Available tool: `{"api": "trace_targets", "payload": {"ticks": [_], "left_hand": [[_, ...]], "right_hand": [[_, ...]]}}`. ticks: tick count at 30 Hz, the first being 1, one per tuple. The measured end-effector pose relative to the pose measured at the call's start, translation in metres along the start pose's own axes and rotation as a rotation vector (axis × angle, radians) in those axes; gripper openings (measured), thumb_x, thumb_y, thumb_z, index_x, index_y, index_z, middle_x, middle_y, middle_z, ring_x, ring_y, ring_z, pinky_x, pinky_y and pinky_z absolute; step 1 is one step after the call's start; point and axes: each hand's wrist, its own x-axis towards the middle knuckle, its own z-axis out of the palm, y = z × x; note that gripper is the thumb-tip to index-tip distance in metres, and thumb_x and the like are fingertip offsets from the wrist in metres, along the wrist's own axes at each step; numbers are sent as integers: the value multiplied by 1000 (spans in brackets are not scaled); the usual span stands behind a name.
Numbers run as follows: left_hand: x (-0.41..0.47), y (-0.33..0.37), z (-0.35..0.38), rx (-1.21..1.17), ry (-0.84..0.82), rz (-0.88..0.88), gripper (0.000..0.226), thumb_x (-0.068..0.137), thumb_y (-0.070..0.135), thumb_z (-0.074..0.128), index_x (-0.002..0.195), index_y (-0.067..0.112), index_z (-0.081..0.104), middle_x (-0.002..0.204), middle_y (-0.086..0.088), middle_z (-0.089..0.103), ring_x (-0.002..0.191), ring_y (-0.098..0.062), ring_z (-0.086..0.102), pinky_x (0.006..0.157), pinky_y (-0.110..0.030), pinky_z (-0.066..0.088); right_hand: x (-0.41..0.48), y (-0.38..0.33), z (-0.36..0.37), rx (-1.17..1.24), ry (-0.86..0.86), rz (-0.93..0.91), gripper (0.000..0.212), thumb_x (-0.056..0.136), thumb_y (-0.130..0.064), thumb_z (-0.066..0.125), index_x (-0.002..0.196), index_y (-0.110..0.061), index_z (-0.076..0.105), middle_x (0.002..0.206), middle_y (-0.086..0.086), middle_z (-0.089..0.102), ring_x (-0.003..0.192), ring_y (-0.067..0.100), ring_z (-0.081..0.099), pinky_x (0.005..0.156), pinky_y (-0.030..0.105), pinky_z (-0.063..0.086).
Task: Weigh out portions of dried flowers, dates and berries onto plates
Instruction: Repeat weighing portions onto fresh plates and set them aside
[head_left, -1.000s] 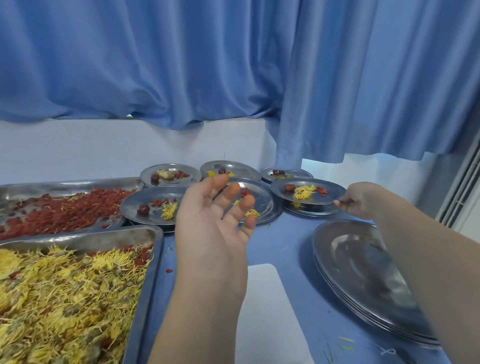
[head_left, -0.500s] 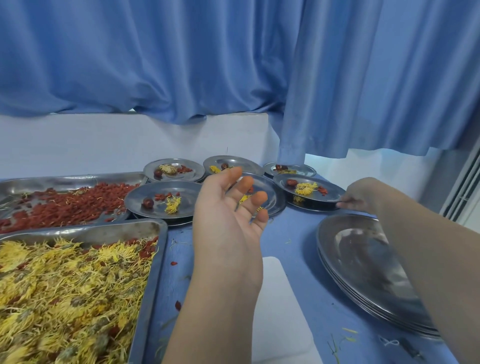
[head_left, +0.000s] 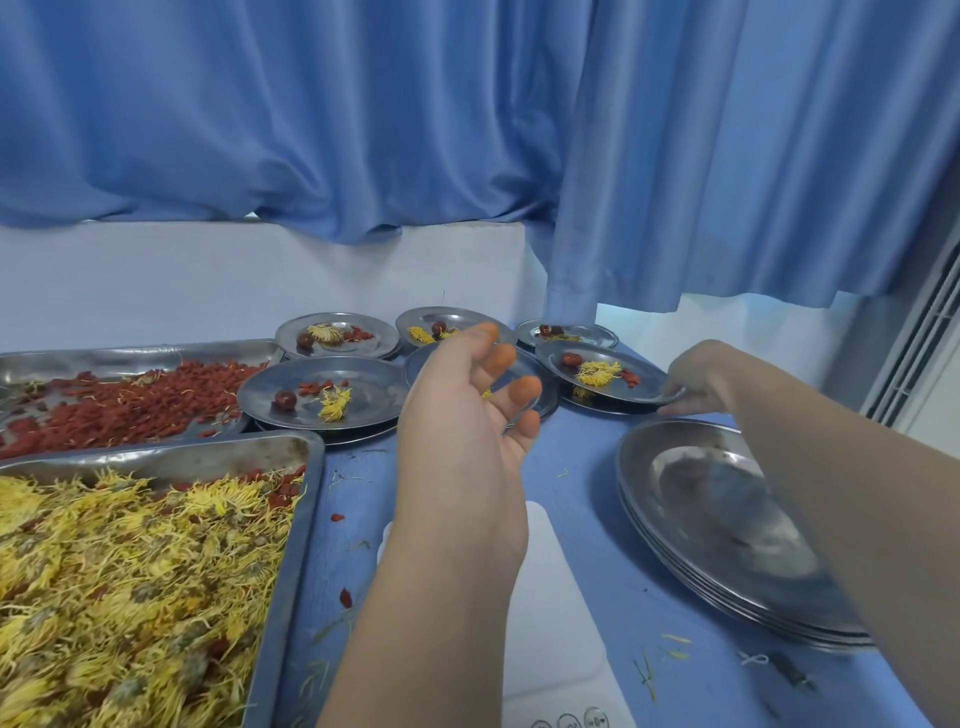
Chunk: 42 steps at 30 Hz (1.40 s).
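Your left hand (head_left: 462, 415) hangs over the middle of the tabletop (head_left: 587, 467), palm turned up and to the right, its long axis pointing toward 12 o'clock. Its fingers (head_left: 524, 389) are loosely spread and slightly bent, holding nothing, and their tips are stained orange. They cover part of a plate (head_left: 540, 400) in the middle of the front row.

Your right hand (head_left: 696, 379) reaches toward 1 o'clock and pinches the near right rim of a filled plate (head_left: 602, 353), with the fingers curled at the edge. That plate carries a date (head_left: 571, 358), a flower (head_left: 600, 373) and berries (head_left: 630, 378), and it sits on another plate. More filled plates lie in two rows from 11 to 1 o'clock. The one at 11 o'clock (head_left: 363, 400) also holds a date, berries and a flower.

At 3 o'clock, under your right forearm, is a stack of empty plates (head_left: 727, 530). At 8 o'clock a tray (head_left: 306, 519) is heaped with yellow flowers; its long axis cannot be told, since it runs out of view. Behind it at 10 o'clock, a second tray (head_left: 130, 353) holds red berries, its long axis running left to right. A white scale (head_left: 550, 623) lies at 6 o'clock, partly hidden by your left forearm.
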Motion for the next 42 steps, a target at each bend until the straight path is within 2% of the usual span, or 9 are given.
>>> {"api": "trace_targets", "payload": {"ticks": [2,4,8,13,17,22,30,39,42], "left_hand": [[-2,-1,2,21,-19,10,10,90,22,58,85,21,67,81,4,66,59,-12,56,56,-24,42],[-6,-1,5,57,-43,15,8,90,22,59,86,21,66,79,5,65,58,-11,56,54,-23,43],[-15,-3,15,170,-97,14,7,89,22,59,83,22,64,71,8,64,55,-10,55,54,-22,42],[-31,-5,25,290,-161,50,8,91,22,58,84,21,61,73,7,62,54,-9,54,58,-24,40],[-49,0,33,361,-219,154,5,87,24,60,82,22,60,76,8,63,55,-9,57,65,-27,44],[-66,5,22,441,-230,254,4,83,25,60,83,25,65,64,13,64,56,-9,59,66,-29,46],[-66,17,-71,484,32,118,11,92,25,60,99,20,67,98,-1,66,62,-15,61,61,-30,44],[-80,26,-116,364,115,97,16,94,23,55,106,16,64,85,1,63,61,-14,59,60,-30,44],[-83,27,-120,313,140,61,13,93,23,56,102,17,63,83,0,62,65,-17,56,61,-31,43]], "right_hand": [[-15,-7,-4,-364,-45,-117,27,96,-22,54,119,-9,61,105,8,65,99,25,63,73,25,50],[-24,-7,-9,-708,-1,-238,18,92,-27,58,103,-15,65,94,5,63,92,23,59,72,23,43],[-50,-6,-18,-561,178,-413,13,81,-6,55,86,-4,67,88,14,67,82,29,63,71,27,52],[-121,22,-22,-409,167,-724,12,82,-18,60,90,-19,69,92,-2,68,87,21,61,73,27,44],[-170,68,-18,-630,177,-873,16,86,-30,53,96,-24,65,100,-3,64,91,22,59,75,37,50],[-192,114,-19,-777,242,-871,25,91,-39,50,93,-19,66,96,-1,66,91,26,60,72,36,49],[-205,122,-26,-777,179,-917,34,90,-47,51,67,-22,57,66,-6,50,71,21,51,64,36,44],[-219,116,-18,-840,173,-928,28,76,-21,61,56,-17,42,58,0,42,57,25,45,51,30,37],[-219,118,-18,-822,193,-942,25,76,-19,65,55,-15,51,57,0,44,57,24,47,50,28,33]]}}
